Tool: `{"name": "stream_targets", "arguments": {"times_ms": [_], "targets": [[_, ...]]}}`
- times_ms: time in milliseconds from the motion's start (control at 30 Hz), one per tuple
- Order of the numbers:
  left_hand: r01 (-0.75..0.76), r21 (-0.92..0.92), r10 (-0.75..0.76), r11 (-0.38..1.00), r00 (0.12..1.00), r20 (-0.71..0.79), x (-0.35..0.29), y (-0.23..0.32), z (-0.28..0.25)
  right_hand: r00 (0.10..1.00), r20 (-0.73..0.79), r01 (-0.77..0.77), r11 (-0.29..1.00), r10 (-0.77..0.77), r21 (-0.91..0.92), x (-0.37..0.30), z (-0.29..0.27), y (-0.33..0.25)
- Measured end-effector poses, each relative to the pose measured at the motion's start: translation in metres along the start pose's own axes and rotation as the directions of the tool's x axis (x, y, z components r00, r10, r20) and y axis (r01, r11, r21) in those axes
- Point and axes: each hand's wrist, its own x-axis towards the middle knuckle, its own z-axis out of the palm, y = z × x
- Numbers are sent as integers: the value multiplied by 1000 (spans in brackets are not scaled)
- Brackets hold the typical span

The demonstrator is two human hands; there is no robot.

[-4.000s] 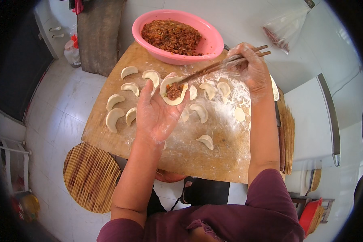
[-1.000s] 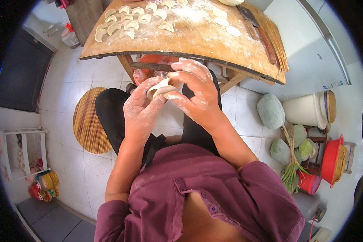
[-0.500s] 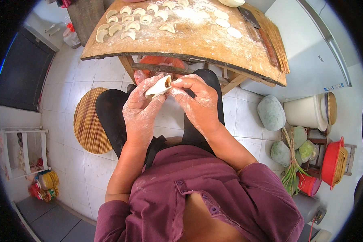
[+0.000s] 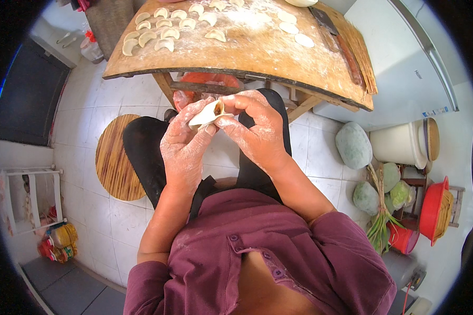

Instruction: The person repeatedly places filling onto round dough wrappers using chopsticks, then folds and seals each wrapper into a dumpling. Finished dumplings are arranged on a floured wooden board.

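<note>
A partly folded dumpling (image 4: 204, 115) is held between my hands, above my lap and in front of the table's near edge. Dark filling shows in the gap at its right end. Floury fingers of my left hand (image 4: 185, 134) cradle its left side, with the thumb along the bottom. The thumb and forefinger of my right hand (image 4: 255, 123) pinch the wrapper's edge at that right end. Several crescent dumplings (image 4: 164, 44) lie in rows on the left of the floured wooden table (image 4: 236, 58). Flat round wrappers (image 4: 304, 40) rest toward its right.
A cleaver (image 4: 325, 22) and a wooden rolling pin (image 4: 349, 60) lie at the table's right end, beside a white fridge (image 4: 394, 68). A round slatted stool (image 4: 115, 157) stands left of my legs. Wax gourds (image 4: 353, 146) and a red basin (image 4: 431, 212) sit on the right.
My right fingers have shifted slightly and now draw the wrapper's edge out at the right end, where the opening shows a little wider. My left hand keeps its hold.
</note>
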Motion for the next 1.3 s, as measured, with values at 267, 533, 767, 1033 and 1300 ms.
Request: {"name": "stream_targets", "arguments": {"times_ms": [267, 533, 767, 1033, 1300], "targets": [[58, 36, -57, 998, 998, -22, -1, 1, 3, 970, -46, 229, 962, -239, -150, 0, 0, 9], [66, -4, -66, 998, 998, 7, -1, -1, 0, 982, -49, 181, 981, -184, -73, 5, -3, 0], [94, 34, -95, 995, 995, 24, -2, 2, 6, 964, 25, 264, 954, -263, -143, 4, -8, 5], [96, 116, -101, 989, 994, 36, -5, -2, -2, 942, 78, 335, 934, -328, -123, 11, -6, 4], [-7, 315, -46, 949, 986, 160, 0, 1, -8, 939, 146, 334, 927, -311, -173, 6, -13, 15]]}}
